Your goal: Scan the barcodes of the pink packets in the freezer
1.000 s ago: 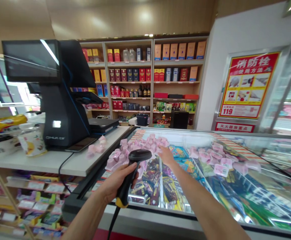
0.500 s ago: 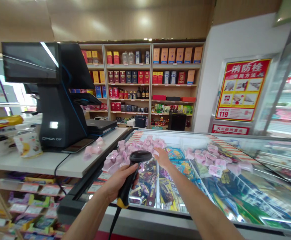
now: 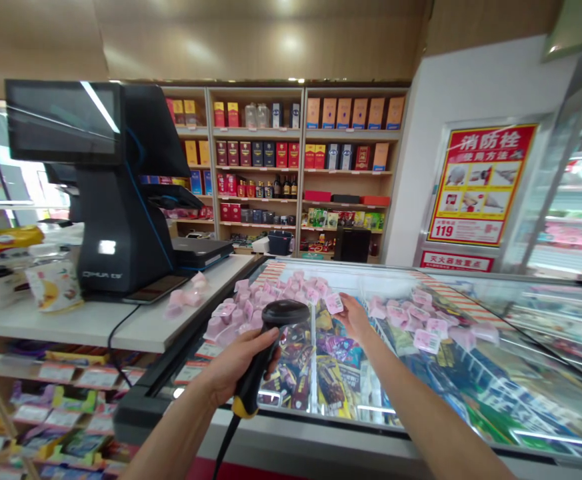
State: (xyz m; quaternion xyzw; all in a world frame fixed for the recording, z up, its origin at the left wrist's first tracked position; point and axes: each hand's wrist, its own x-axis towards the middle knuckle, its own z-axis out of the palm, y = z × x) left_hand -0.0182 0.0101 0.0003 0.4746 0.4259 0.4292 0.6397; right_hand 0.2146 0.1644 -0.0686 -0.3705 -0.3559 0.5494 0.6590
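My left hand [image 3: 243,363] is wrapped round the handle of a black and yellow barcode scanner [image 3: 285,312], its head facing away over the freezer. In my right hand [image 3: 355,319] is a small pink cup with a barcode label [image 3: 334,303], pinched at its right edge above the glass. A heap of similar pink cups [image 3: 243,307] lies on the freezer's glass top to the left, behind the scanner. Another group of pink cups [image 3: 415,313] lies to the right of my right hand.
Under the glass, the chest freezer [image 3: 335,387] holds wrapped ice creams. A black checkout terminal [image 3: 121,227] stands on the white counter [image 3: 121,327] at left, near a few pink cups [image 3: 185,298]. Shelves of boxed goods [image 3: 301,170] line the back wall.
My right hand has moved right from the edge of the left heap, carrying a pink cup, whose barcode label now shows. My left hand and the scanner have stayed nearly in place.
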